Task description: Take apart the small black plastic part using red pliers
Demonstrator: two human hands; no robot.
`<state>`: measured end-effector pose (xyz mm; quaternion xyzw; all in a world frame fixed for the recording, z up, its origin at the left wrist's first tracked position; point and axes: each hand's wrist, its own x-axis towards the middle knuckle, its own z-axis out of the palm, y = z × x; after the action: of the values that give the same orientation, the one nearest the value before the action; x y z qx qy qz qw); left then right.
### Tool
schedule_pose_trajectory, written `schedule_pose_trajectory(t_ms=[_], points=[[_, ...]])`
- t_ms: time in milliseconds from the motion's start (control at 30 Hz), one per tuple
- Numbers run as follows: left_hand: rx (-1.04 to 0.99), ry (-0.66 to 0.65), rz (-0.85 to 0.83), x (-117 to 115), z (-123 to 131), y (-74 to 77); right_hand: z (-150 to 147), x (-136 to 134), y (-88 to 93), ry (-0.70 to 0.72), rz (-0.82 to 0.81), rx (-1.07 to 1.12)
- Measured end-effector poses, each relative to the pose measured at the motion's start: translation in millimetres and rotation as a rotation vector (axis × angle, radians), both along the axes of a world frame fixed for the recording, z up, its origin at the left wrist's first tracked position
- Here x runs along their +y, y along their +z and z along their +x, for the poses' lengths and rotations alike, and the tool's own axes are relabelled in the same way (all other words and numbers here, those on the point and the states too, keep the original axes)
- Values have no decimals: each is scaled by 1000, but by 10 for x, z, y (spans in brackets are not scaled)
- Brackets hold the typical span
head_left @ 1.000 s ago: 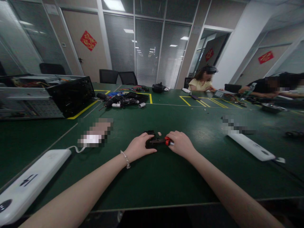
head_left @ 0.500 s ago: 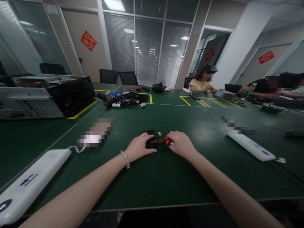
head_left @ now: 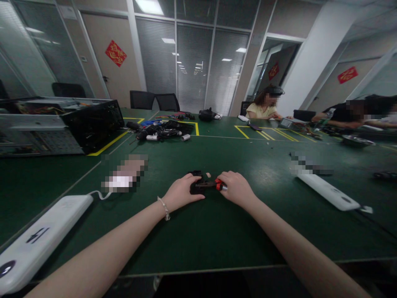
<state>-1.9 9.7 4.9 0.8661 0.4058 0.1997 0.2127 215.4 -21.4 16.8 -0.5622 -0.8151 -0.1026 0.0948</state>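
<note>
Evidently the left hand (head_left: 181,192) lies over the small black part (head_left: 196,183), fingers curled and pressing it onto the desk (head_left: 198,236), probably so it cannot slide under the tool. The right hand (head_left: 238,188) has its fingers wrapped around the red-handled screwdriver (head_left: 211,185), whose shaft lies nearly flat and points left onto the part. Both sit mid-desk, toward the near edge. Counted: one part, one screwdriver, one tiny pale piece (head_left: 208,174) just beyond them, and two white power banks, one at the left edge (head_left: 40,238) and one to the right (head_left: 327,192).
</note>
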Motion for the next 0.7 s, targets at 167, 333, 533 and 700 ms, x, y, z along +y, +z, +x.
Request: schedule_pose_trajectory(t_ms=[167,333,533,700], points=[[-7,-1,-4,1,2,-14,7,-7,0,-6,0,-11],[0,-11,-8,-3,-2,2,-5,-2,2,0,0,-7],[6,-24,-20,-13,-8,27,0,-8,10,-7,-10,17],[-6,-33,-3,0,-13,-1,7,-13,8,-3,2,21]])
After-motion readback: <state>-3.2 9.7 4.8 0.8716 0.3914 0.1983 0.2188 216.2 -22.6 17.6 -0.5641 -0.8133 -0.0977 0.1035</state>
